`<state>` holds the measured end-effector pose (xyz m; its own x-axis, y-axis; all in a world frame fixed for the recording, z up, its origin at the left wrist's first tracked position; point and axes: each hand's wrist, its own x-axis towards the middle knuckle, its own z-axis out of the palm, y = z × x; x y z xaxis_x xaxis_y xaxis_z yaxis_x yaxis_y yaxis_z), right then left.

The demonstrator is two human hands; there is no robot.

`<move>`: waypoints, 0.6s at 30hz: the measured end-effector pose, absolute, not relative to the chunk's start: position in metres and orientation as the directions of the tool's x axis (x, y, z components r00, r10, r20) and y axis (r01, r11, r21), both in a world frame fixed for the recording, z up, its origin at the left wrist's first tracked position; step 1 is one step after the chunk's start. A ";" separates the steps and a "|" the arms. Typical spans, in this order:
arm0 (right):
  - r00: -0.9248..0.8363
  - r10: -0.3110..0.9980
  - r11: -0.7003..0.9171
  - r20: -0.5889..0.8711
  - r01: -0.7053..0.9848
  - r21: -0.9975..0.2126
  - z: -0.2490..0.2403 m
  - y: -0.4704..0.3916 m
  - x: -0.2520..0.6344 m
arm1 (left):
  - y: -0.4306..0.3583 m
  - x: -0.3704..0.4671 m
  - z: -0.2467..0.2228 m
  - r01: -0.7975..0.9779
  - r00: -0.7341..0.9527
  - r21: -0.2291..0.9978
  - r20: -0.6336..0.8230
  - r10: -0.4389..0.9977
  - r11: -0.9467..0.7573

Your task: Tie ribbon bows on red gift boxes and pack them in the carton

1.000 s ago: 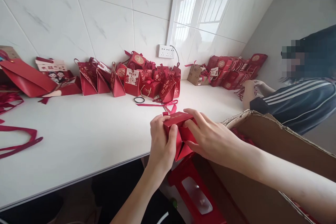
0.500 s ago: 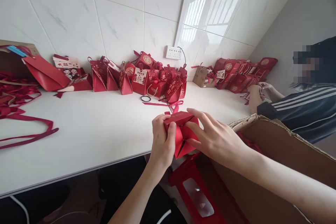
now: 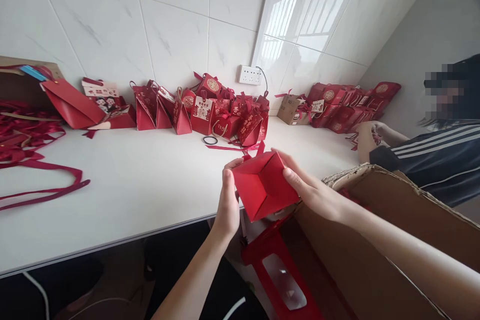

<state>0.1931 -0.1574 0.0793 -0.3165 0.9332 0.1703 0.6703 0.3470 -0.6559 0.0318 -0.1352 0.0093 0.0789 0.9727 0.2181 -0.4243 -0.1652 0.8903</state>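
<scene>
Between both hands a red paper box [image 3: 264,185] is held above the table's front edge, its folded panels facing me. My left hand [image 3: 228,200] grips its left side, with the thumb up along the edge. On the right side my right hand [image 3: 309,185] holds it, thumb on the near face and fingers behind, mostly hidden. A red ribbon [image 3: 260,148] sticks up from the far side of the box. Just beyond it, several decorated red boxes [image 3: 225,122] and a black ring [image 3: 210,140] are on the white table [image 3: 150,175].
Red ribbons [image 3: 30,135] lie in and beside a carton at the left. A large open cardboard box [image 3: 420,225] stands at the right, near a red container with a clear window [image 3: 284,280]. Beyond it a person [image 3: 438,145] handles something small beside stacked red boxes [image 3: 345,105].
The red box has turned so its folded panels face me more. My right hand's fingers have left the folds and now hold the right side. The view has shifted slightly.
</scene>
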 end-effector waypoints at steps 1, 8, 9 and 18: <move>-0.327 0.934 0.325 0.145 0.609 -0.723 0.075 -0.155 0.191 | -0.135 0.033 0.008 -0.446 0.102 0.883 0.212 0.972 -0.145; -0.262 0.959 0.228 0.108 0.486 -0.844 0.054 -0.157 0.174 | -0.135 0.034 0.005 -0.411 -0.026 0.891 0.198 0.980 -0.191; -0.267 0.955 0.243 0.126 0.467 -0.850 0.054 -0.158 0.174 | -0.136 0.034 0.006 -0.416 -0.024 0.887 0.211 0.977 -0.202; -0.239 0.968 0.135 0.071 0.263 -0.955 0.050 -0.150 0.179 | -0.128 0.030 0.008 -0.403 0.078 0.910 0.142 0.987 -0.099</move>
<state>0.1788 -0.1497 0.0504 -0.2392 0.9684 0.0710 0.2633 0.1351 -0.9552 0.0304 -0.1275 0.0076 0.0784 0.9868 0.1418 -0.4029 -0.0987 0.9099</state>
